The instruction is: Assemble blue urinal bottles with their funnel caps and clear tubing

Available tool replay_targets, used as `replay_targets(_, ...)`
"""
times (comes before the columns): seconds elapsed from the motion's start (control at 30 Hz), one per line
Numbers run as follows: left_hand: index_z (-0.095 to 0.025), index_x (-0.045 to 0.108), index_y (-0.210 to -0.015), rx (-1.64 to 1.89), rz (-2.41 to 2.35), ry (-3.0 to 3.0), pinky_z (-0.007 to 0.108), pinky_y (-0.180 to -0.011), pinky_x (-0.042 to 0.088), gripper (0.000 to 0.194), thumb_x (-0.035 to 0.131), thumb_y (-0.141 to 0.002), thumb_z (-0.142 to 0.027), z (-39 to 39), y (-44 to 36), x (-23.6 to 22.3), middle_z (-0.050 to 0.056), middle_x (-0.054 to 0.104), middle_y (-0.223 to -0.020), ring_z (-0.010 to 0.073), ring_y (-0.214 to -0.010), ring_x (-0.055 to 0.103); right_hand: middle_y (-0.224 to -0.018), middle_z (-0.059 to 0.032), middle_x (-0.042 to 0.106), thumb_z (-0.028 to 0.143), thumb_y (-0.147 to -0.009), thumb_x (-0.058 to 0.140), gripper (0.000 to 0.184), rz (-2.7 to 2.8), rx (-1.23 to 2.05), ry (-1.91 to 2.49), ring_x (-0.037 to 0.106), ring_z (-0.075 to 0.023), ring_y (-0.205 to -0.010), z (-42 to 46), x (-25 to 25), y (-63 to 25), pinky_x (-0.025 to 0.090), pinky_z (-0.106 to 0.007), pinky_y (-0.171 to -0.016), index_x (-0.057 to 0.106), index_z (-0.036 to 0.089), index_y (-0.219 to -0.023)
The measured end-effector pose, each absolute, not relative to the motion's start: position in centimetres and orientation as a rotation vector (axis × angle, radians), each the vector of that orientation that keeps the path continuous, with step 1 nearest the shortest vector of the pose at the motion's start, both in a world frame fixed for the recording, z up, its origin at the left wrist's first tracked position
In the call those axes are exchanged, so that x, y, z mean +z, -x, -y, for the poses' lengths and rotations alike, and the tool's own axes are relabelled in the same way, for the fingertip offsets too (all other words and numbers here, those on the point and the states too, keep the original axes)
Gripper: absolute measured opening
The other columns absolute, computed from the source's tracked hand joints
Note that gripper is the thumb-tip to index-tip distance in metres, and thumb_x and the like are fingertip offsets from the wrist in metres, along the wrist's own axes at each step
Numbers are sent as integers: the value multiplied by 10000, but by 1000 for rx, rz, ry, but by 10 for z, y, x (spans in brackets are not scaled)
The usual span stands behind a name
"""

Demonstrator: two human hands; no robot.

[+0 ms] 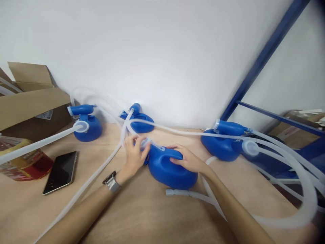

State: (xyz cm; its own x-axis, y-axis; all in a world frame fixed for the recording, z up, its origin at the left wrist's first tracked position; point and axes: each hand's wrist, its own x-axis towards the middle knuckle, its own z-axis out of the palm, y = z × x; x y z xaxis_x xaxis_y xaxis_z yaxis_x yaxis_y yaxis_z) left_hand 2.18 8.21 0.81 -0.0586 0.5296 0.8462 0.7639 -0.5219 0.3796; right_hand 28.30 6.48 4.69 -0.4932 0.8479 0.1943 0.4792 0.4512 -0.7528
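Blue container [169, 171] located between the hands, at the counter [132, 213]. Right hand [188, 158]: closed around its handle [175, 154]. Left hand [135, 153]: fingers half curled at its translucent cap [146, 141]; firm hold cannot be confirmed. Phone [61, 172] lies left of the left hand.
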Motion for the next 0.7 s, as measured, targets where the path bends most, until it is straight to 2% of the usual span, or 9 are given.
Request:
replay_targets(0.1,-208,586,-1364,-1534,1508,2189,505,-1098,487,473,666,-966,-450,-69,-24,0,166,502,-1386,339,-1324,535,-1389,-112,679,372,-919,721,361,2127,801,1158,637,-305,-1287,-66,43,-283,464,-507,-1157,727,227,-1249)
replay_targets(0.17,-223,487,-1479,-1516,1547,2326,515,-1159,466,611,687,-954,-463,-63,-30,2,183,371,-1581,358,-1462,448,-1378,-111,684,340,-914,721,346,2115,774,1187,635,-305,-1289,-66,41,-283,459,-513,-1159,725,227,-1241)
replay_targets(0.27,-243,465,-1511,-1597,1623,2338,539,-1221,413,617,676,-968,-446,-64,-39,10,166,209,-1724,370,-1562,341,-1365,-106,689,286,-898,729,378,2118,772,1194,640,-299,-1283,-65,42,-282,468,-508,-1151,702,231,-1271)
replay_targets(0.33,-252,490,-1505,-1628,1606,2360,527,-1235,405,587,675,-974,-420,-68,-42,13,150,277,-1723,350,-1555,377,-1360,-107,690,265,-897,723,380,2110,770,1196,646,-295,-1277,-64,43,-281,476,-499,-1144,696,228,-1274)
replay_targets(0.47,-251,532,-1493,-1586,1483,2445,479,-1223,438,555,678,-978,-396,-75,-39,16,117,554,-1573,296,-1458,531,-1339,-112,699,247,-877,736,378,2086,744,1206,653,-296,-1271,-64,42,-280,479,-494,-1139,694,219,-1252)
replay_targets(0.6,-232,548,-1483,-1583,1449,2413,469,-1199,467,537,665,-982,-387,-78,-38,15,114,596,-1537,286,-1423,570,-1324,-102,703,269,-888,729,340,2074,734,1183,662,-283,-1254,-65,38,-279,479,-487,-1140,695,229,-1224)
replay_targets(0.7,-216,623,-1385,-1600,1446,2379,457,-1137,523,495,716,-917,-347,-83,-39,15,109,673,-1447,294,-1335,645,-1332,-89,702,267,-879,736,359,2068,758,1176,641,-281,-1285,-65,37,-280,456,-492,-1163,686,240,-1234)
